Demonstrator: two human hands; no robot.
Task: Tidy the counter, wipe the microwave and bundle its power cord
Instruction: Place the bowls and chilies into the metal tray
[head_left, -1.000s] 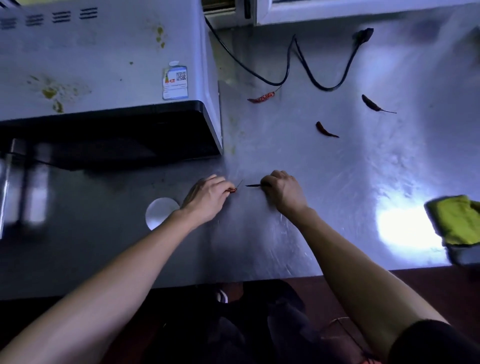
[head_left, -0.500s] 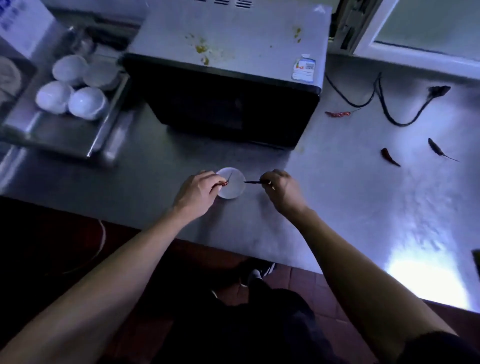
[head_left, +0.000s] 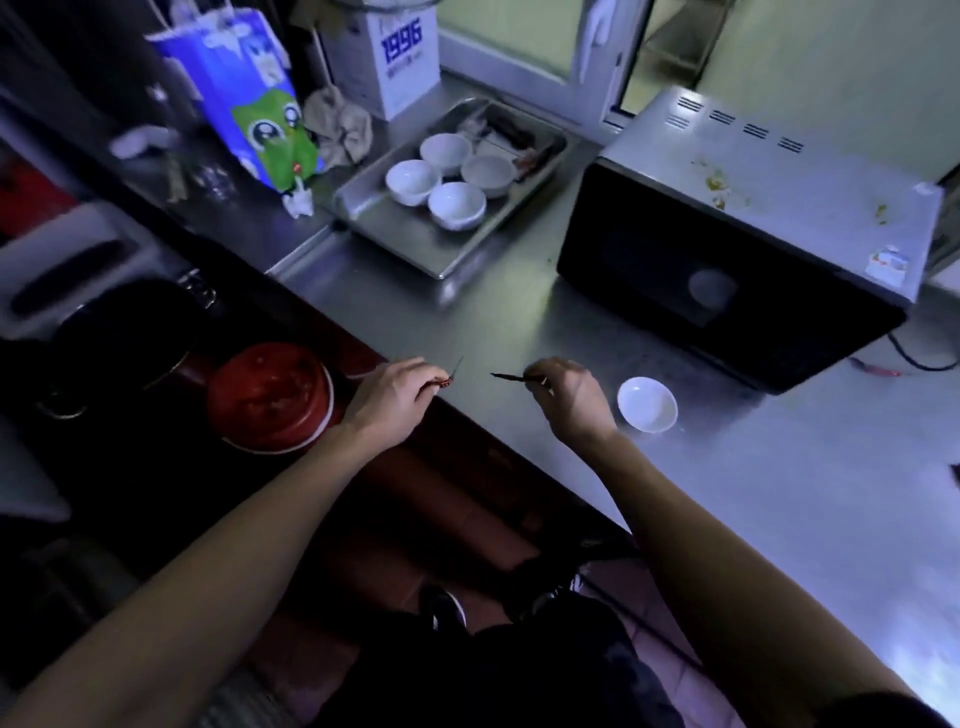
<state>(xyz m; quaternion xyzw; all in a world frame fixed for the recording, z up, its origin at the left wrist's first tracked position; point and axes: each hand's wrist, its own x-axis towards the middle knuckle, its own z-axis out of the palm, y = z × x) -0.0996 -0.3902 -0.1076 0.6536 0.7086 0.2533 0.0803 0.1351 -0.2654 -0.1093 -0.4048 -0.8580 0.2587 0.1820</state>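
My left hand pinches a small red dried chili over the counter's front edge. My right hand pinches a dark dried chili whose tip points left. Both hands hover above the steel counter, a short gap apart. The microwave stands at the right, its grey top spotted with yellow food stains. A piece of its black power cord shows at its right corner, beside another red chili lying on the counter.
A small white dish sits just right of my right hand. A steel tray with several white bowls stands behind. A red bin is on the floor left of the counter. A blue paper bag and a white box stand at the back.
The view has swung left, so the tray, bag and red bin come into sight. Both hands, still pinching their chilies, now sit left of the white dish, toward the counter edge.
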